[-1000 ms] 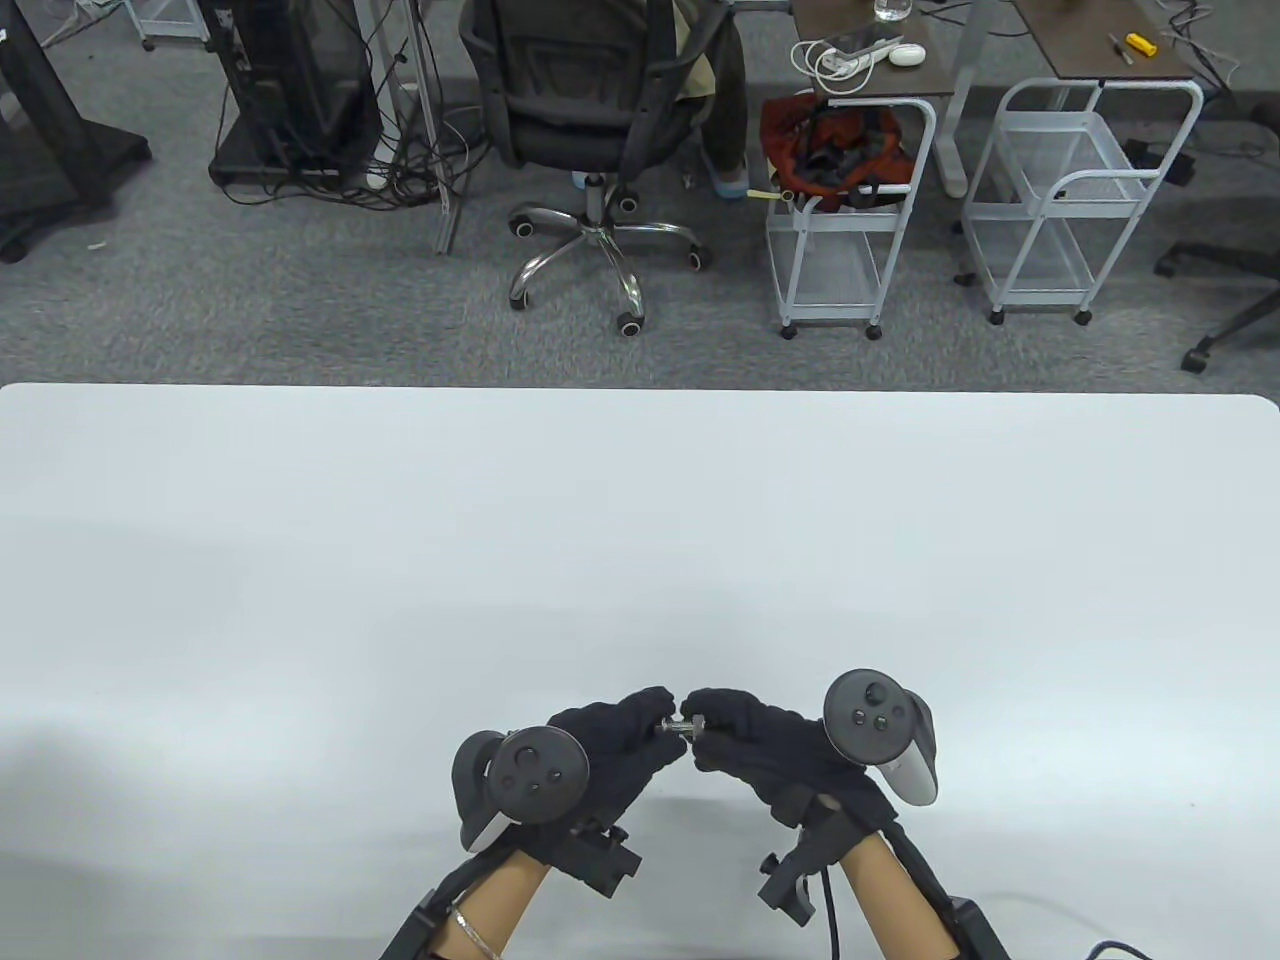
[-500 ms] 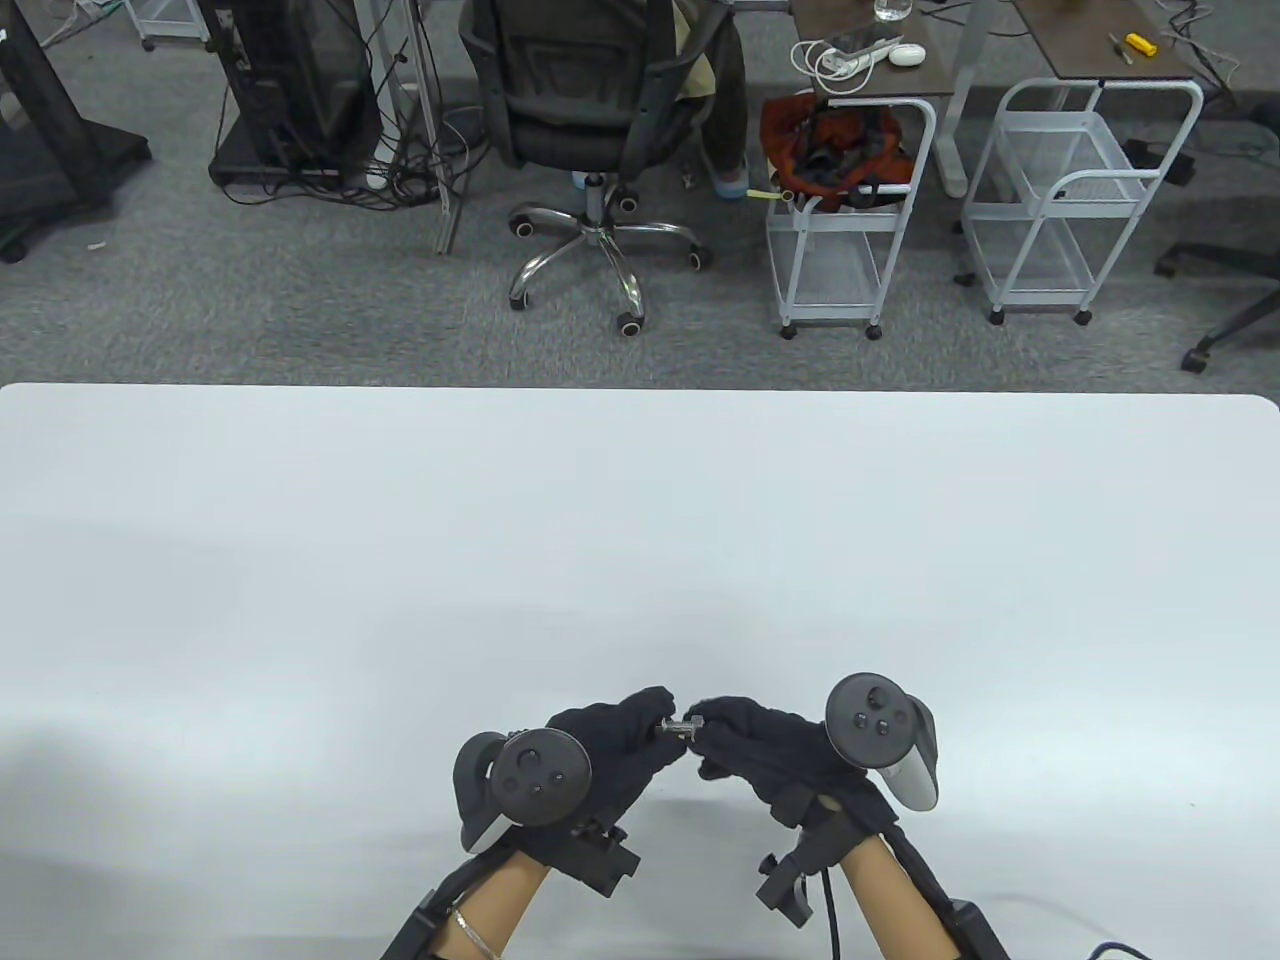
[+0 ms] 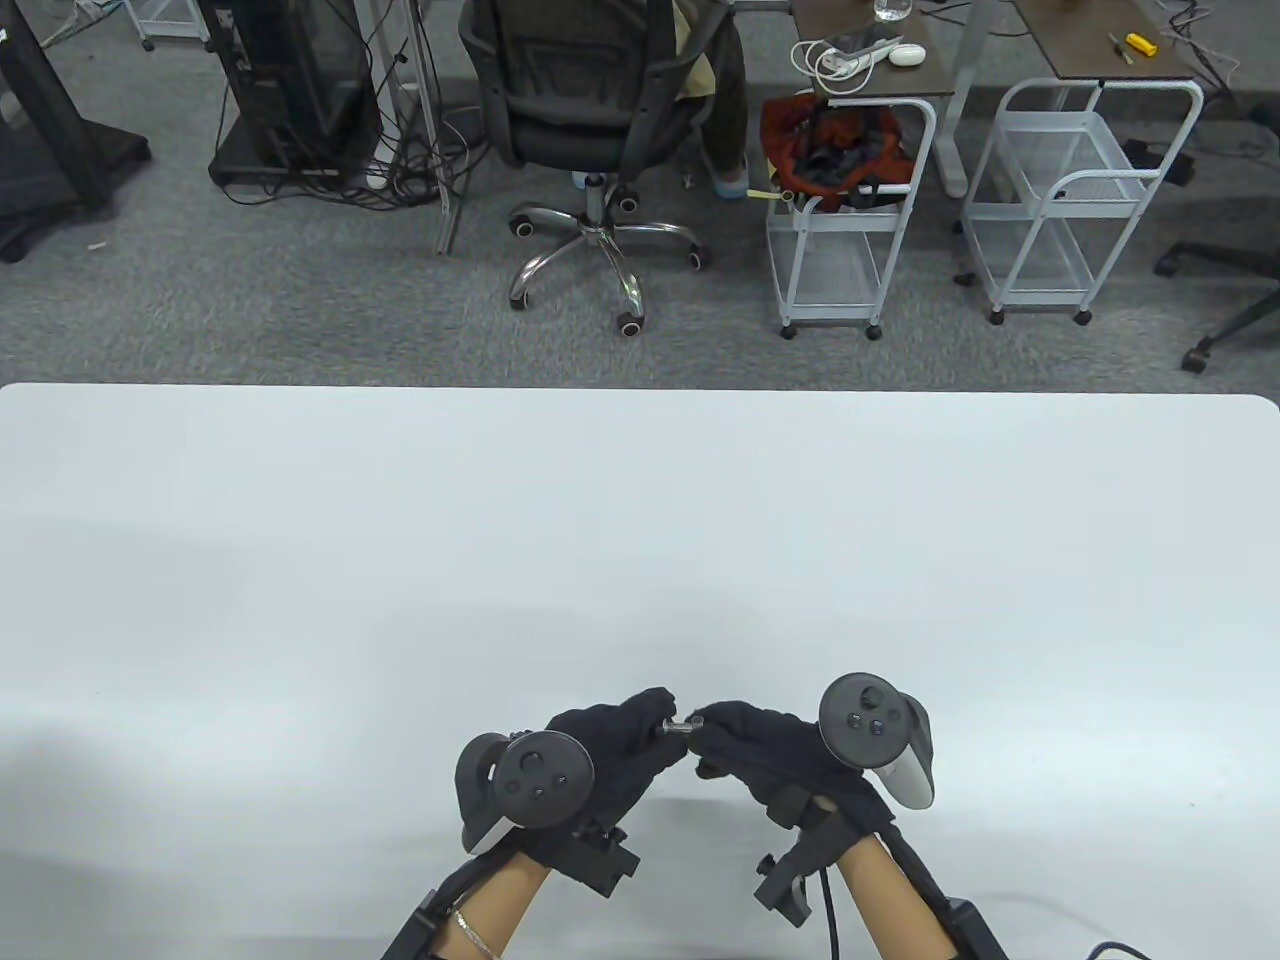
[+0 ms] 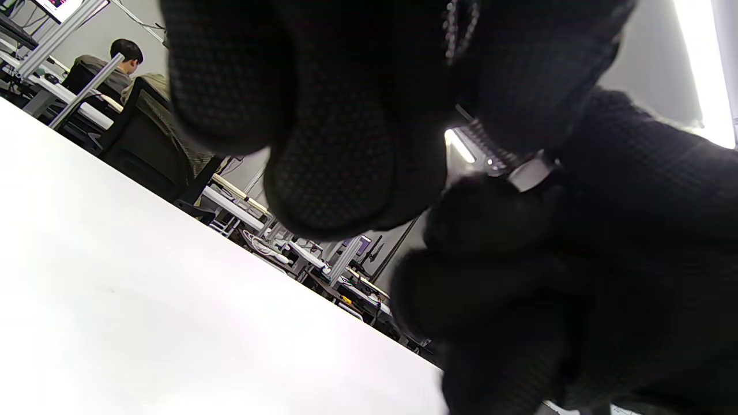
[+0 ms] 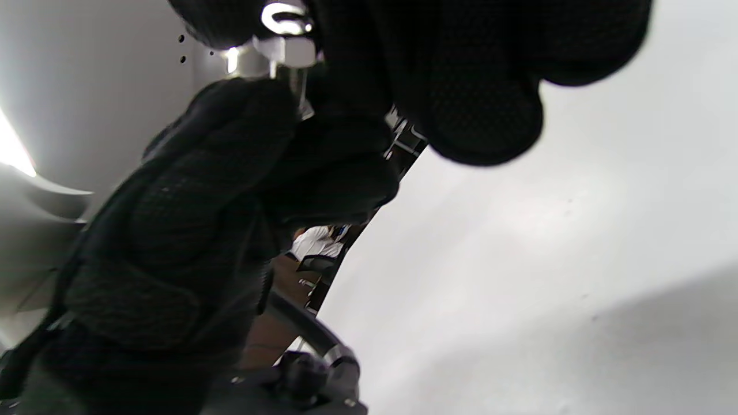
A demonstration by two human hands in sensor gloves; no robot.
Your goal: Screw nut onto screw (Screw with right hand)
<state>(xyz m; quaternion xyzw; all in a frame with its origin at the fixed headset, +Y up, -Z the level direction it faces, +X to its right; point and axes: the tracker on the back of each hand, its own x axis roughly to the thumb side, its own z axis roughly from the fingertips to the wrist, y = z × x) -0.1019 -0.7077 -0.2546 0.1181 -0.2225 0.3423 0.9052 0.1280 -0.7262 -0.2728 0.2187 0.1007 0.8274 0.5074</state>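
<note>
In the table view both gloved hands meet low at the table's front middle, held just above it. A small metal screw (image 3: 676, 727) spans the short gap between their fingertips. My left hand (image 3: 655, 722) pinches the screw's left end. My right hand (image 3: 705, 729) pinches the nut, which its fingers hide in this view. The left wrist view shows the threaded shaft (image 4: 484, 147) running from the left fingers (image 4: 328, 167) into the silver nut (image 4: 531, 173) in the right fingers. The right wrist view shows the nut (image 5: 285, 53) under the right fingers (image 5: 478, 109).
The white table (image 3: 640, 520) stretches wide ahead of the hands. Beyond its far edge stand an office chair (image 3: 590, 110) and two white wire carts (image 3: 850, 230), all off the table.
The right hand's fingers have shifted on the nut and moved slightly left toward the left hand. Less of the screw shows between the fingertips. The left hand has barely moved.
</note>
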